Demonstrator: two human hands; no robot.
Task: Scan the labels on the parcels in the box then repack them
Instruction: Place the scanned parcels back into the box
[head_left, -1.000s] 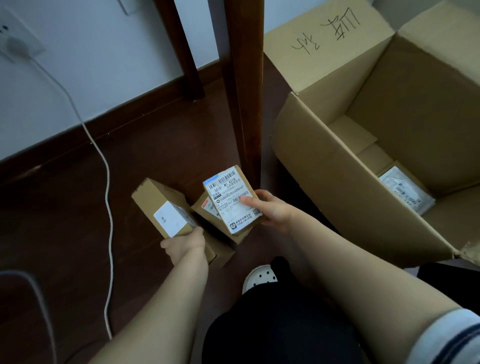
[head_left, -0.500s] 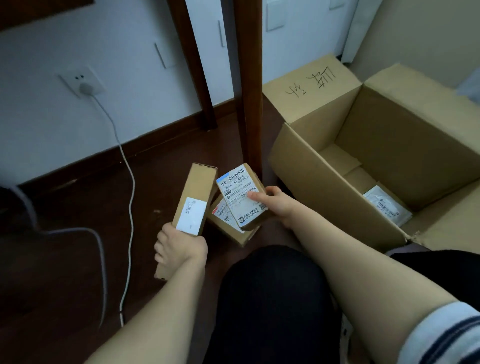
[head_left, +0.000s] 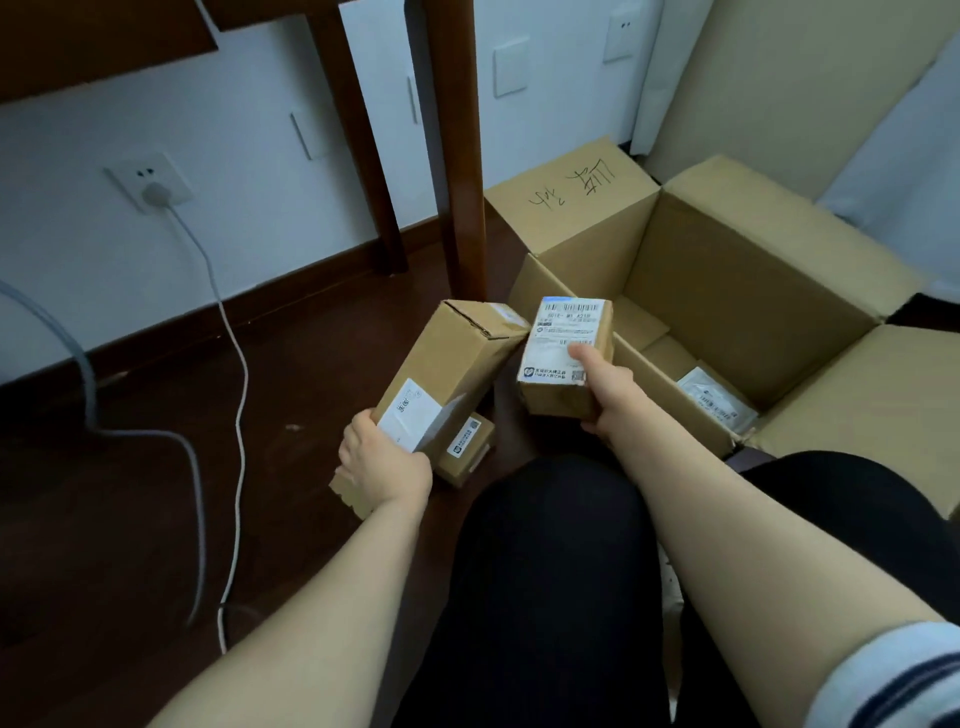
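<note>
My left hand (head_left: 382, 467) grips the near end of a long brown cardboard parcel (head_left: 447, 374), tilted up off the dark wood floor (head_left: 156, 493). My right hand (head_left: 605, 395) clasps a smaller white-labelled cardboard parcel (head_left: 563, 353) beside the large open cardboard box (head_left: 727, 291), where a flat labelled parcel (head_left: 714, 400) lies inside.

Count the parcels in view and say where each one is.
4. A long parcel in the left hand; a labelled parcel in the right hand; a small parcel on the floor; a white packet inside the open box. Others may be hidden.
</note>
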